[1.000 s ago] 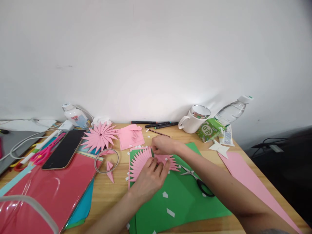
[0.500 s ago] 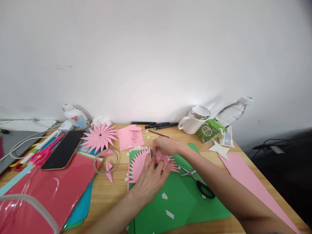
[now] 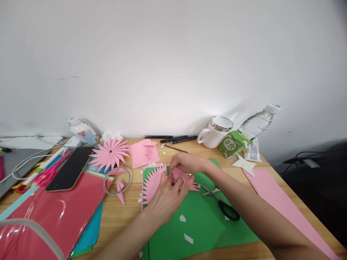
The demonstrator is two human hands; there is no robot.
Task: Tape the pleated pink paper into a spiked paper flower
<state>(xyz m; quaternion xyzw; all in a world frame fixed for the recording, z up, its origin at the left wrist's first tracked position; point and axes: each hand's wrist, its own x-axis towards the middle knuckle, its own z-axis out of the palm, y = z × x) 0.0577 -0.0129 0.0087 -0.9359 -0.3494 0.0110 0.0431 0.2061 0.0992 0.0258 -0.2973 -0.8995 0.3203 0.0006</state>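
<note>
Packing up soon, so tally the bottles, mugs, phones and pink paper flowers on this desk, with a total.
Bottles: 2
Mug: 1
Phone: 1
Flowers: 2
Total: 6

L hand point(image 3: 164, 200) & R hand point(image 3: 187, 163) bare, forearms uncovered to frame edge.
</note>
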